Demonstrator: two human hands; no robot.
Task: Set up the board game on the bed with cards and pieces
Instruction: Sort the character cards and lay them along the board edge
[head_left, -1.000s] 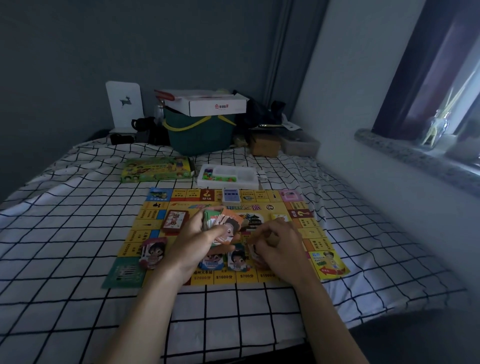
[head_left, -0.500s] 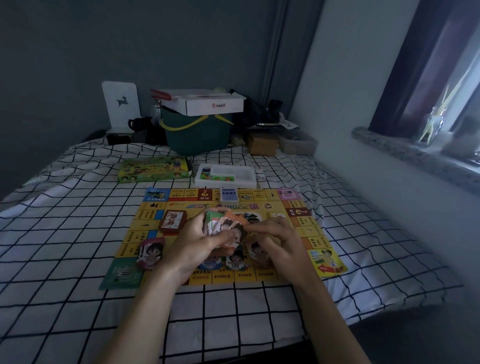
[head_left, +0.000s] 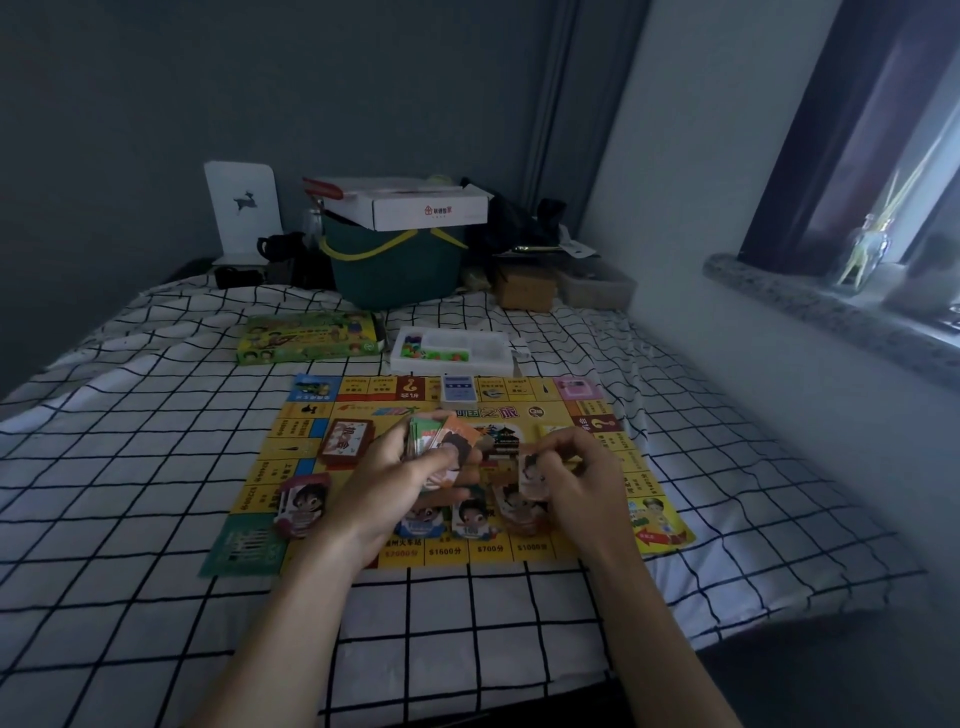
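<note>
The game board (head_left: 524, 410) lies flat on the checked bedsheet (head_left: 130, 467), yellow with a ring of squares round its edge. Along the near edge the squares read "$7000", "$1600", "$700" and "$1000", each followed by a Chinese character; the big title in the middle is Chinese too and faces away, upside down from here. Two dark red squares carry a yellow question mark, one at the far edge and one on the right side.

The left hand (head_left: 387, 486) grips a fanned stack of cards (head_left: 441, 441) over the middle of the board, thumb curled across the top card with its cartoon child. The right hand (head_left: 576, 480) pinches a single card (head_left: 530, 467) just beside that stack, above a row of cartoon-face cards (head_left: 470, 514) lying near the board's front edge. Another face card (head_left: 301, 501) lies at the front left, a red-backed deck (head_left: 345, 441) sits left of centre, and a blue-backed deck (head_left: 459, 389) rests on the far edge.

Beyond the board lie a green game box (head_left: 311, 338) and a white tray (head_left: 452, 349) of small coloured pieces. Behind them a white carton (head_left: 410, 202) with a small red logo rests on a dark green basket (head_left: 395, 265); its lettering is too small to read.
</note>
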